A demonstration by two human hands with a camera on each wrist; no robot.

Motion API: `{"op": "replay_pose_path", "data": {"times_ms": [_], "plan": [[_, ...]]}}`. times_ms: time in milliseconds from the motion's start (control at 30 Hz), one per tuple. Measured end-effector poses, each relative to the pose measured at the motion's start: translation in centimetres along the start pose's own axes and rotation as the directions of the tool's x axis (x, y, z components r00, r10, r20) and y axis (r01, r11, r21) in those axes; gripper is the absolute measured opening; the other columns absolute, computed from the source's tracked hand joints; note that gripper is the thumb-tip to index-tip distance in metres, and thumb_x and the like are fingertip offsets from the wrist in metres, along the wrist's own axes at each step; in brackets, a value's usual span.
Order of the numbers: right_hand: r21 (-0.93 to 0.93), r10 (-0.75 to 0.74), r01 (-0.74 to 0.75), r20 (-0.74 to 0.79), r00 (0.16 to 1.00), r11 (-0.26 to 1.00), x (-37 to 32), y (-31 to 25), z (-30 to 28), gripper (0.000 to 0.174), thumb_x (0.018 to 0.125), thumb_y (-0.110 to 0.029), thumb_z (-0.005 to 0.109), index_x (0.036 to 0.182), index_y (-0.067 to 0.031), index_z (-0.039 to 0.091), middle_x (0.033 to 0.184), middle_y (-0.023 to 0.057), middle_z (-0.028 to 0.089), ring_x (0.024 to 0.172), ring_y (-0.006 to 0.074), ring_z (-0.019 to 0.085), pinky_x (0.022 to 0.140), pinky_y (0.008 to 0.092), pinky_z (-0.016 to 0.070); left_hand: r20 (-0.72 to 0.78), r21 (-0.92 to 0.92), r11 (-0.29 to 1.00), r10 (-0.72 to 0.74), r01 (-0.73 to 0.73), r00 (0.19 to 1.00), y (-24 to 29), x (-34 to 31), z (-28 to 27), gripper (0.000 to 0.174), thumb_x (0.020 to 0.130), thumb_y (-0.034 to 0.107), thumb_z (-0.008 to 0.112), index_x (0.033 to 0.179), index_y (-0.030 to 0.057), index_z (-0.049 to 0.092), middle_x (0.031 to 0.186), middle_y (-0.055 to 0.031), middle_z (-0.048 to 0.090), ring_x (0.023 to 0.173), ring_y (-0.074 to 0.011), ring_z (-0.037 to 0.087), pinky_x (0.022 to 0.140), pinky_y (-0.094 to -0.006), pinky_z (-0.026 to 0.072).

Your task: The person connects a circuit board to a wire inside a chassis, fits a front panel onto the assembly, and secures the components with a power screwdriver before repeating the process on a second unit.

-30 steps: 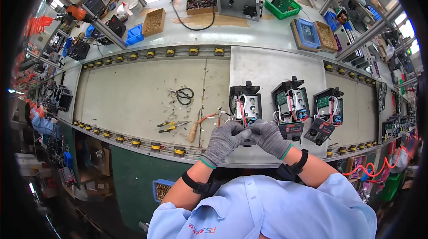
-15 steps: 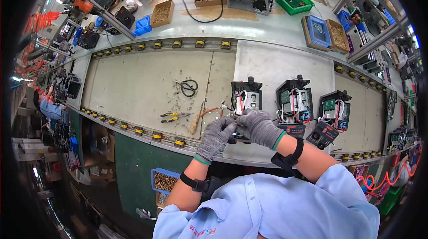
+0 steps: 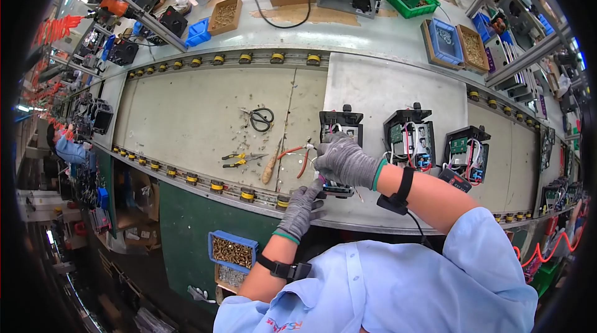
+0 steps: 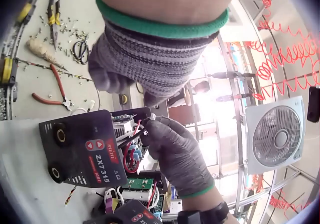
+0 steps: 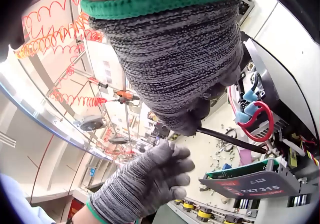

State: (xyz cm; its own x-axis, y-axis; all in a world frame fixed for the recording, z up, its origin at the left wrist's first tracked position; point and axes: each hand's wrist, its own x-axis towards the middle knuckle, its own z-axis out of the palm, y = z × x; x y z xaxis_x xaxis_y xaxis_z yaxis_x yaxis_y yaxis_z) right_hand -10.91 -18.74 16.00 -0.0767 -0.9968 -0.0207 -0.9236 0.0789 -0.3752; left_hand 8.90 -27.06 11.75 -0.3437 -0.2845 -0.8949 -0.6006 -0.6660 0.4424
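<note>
In the head view, my gloved right hand (image 3: 341,160) reaches over the leftmost open welding machine unit (image 3: 342,116). It grips a thin black cable-like piece (image 5: 232,140) that runs down into the unit's inside. My gloved left hand (image 3: 300,212) is near the unit's front edge, its fingers extended and spread in the right wrist view. The unit's dark front panel (image 4: 82,151), marked ZX7315, faces the left wrist camera. Behind the panel show red wires (image 5: 265,121) and blue connectors. My right hand hides much of the unit's middle in the head view.
Two similar open units (image 3: 410,137) stand to the right. To the left lie red-handled pliers (image 4: 55,91), yellow-handled pliers (image 3: 239,159), black scissors (image 3: 260,120), a wooden-handled tool (image 3: 268,170) and scattered small parts. A blue bin (image 3: 256,243) of brass-coloured pieces is below the table edge.
Both hands were close together at the unit's front. My left hand has drawn back toward the body and its fingers have spread; the right has shifted left, over the unit.
</note>
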Motion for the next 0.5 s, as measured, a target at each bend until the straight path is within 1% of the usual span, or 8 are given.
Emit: {"op": "replay_pose_path", "data": {"times_ms": [67, 133, 167, 267, 300, 400, 433, 500], "plan": [[-0.116, -0.043, 0.054, 0.091, 0.995, 0.992, 0.7, 0.1, 0.4, 0.016, 0.069, -0.023, 0.078, 0.084, -0.0207, 0.075, 0.098, 0.0075, 0.069, 0.101, 0.0281, 0.066, 0.085, 0.0418, 0.0516, 0.168, -0.084, 0.995, 0.061, -0.047, 0.984, -1.4, 2.0, 0.4, 0.059, 0.086, 0.038, 0.080, 0.124, 0.0023, 0.054, 0.114, -0.0136, 0.060, 0.093, -0.0237, 0.064, 0.079, -0.0367, 0.0587], [-0.266, -0.167, 0.229, 0.234, 0.958, 0.936, 1.2, 0.5, 1.1, 0.016, 0.071, -0.030, 0.075, 0.084, -0.0206, 0.076, 0.104, 0.0061, 0.068, 0.113, 0.0293, 0.061, 0.098, 0.0429, 0.0462, 0.182, -0.090, 0.995, 0.056, -0.040, 0.982, -3.0, 3.2, 0.2, 0.064, 0.087, 0.032, 0.080, 0.132, -0.0006, 0.049, 0.117, -0.0131, 0.058, 0.096, -0.0228, 0.064, 0.083, -0.0352, 0.0580], [-0.244, -0.150, 0.253, 0.373, 0.916, 0.936, 1.4, 0.2, 0.5, 0.031, 0.075, -0.034, 0.071, 0.100, -0.0162, 0.077, 0.114, 0.0088, 0.069, 0.124, 0.0318, 0.056, 0.111, 0.0447, 0.0378, 0.145, -0.145, 0.980, 0.157, -0.136, 0.977, -3.6, 2.8, 0.3, 0.066, 0.087, 0.029, 0.080, 0.136, -0.0016, 0.047, 0.117, -0.0123, 0.059, 0.097, -0.0217, 0.064, 0.084, -0.0350, 0.0578], [-0.246, -0.226, 0.278, 0.222, 0.949, 0.929, 1.0, 0.2, 4.0, 0.023, 0.075, -0.023, 0.071, 0.095, -0.0168, 0.081, 0.130, 0.0106, 0.064, 0.131, 0.0338, 0.051, 0.115, 0.0459, 0.0345, 0.131, -0.170, 0.951, 0.281, -0.258, 0.951, -4.8, 2.6, -0.4, 0.076, 0.088, 0.025, 0.079, 0.146, -0.0039, 0.040, 0.117, -0.0105, 0.059, 0.100, -0.0180, 0.062, 0.086, -0.0347, 0.0569], [-0.235, -0.196, 0.294, 0.367, 0.909, 0.926, 1.2, 0.0, 4.2, 0.060, 0.081, -0.036, 0.067, 0.129, -0.0016, 0.066, 0.139, 0.0141, 0.060, 0.143, 0.0370, 0.040, 0.123, 0.0507, 0.0243, 0.114, -0.137, 0.937, 0.338, -0.322, 0.934, -5.6, 3.0, -0.8, 0.075, 0.088, 0.025, 0.079, 0.146, -0.0040, 0.040, 0.117, -0.0104, 0.059, 0.100, -0.0172, 0.061, 0.086, -0.0334, 0.0559], [-0.279, -0.225, 0.300, 0.270, 0.936, 0.912, 1.1, -0.9, 4.8, 0.056, 0.083, -0.034, 0.065, 0.129, -0.0021, 0.066, 0.145, 0.0126, 0.056, 0.145, 0.0362, 0.038, 0.123, 0.0502, 0.0240, 0.099, -0.075, 0.918, 0.395, -0.389, 0.913, -6.8, 3.2, -1.3, 0.075, 0.088, 0.027, 0.078, 0.145, -0.0039, 0.041, 0.116, -0.0092, 0.058, 0.100, -0.0152, 0.059, 0.087, -0.0303, 0.0532], [-0.070, -0.195, 0.213, 0.203, 0.959, 0.974, 0.8, -1.0, 5.5, 0.056, 0.083, -0.031, 0.064, 0.131, -0.0019, 0.065, 0.149, 0.0113, 0.053, 0.146, 0.0355, 0.036, 0.124, 0.0500, 0.0234, 0.090, -0.076, 0.908, 0.417, -0.411, 0.904, -7.1, 3.3, -1.4, 0.075, 0.088, 0.029, 0.078, 0.145, -0.0037, 0.042, 0.116, -0.0088, 0.058, 0.099, -0.0146, 0.059, 0.086, -0.0298, 0.0525], [-0.074, -0.209, 0.229, 0.213, 0.954, 0.971, 0.9, -1.0, 6.3, 0.058, 0.083, -0.031, 0.063, 0.133, -0.0014, 0.063, 0.149, 0.0118, 0.052, 0.146, 0.0355, 0.036, 0.124, 0.0494, 0.0237, 0.079, -0.075, 0.899, 0.436, -0.431, 0.896, -7.0, 2.9, -1.3, 0.078, 0.086, 0.034, 0.080, 0.144, -0.0032, 0.044, 0.117, -0.0078, 0.057, 0.098, -0.0131, 0.057, 0.085, -0.0284, 0.0505]]}}
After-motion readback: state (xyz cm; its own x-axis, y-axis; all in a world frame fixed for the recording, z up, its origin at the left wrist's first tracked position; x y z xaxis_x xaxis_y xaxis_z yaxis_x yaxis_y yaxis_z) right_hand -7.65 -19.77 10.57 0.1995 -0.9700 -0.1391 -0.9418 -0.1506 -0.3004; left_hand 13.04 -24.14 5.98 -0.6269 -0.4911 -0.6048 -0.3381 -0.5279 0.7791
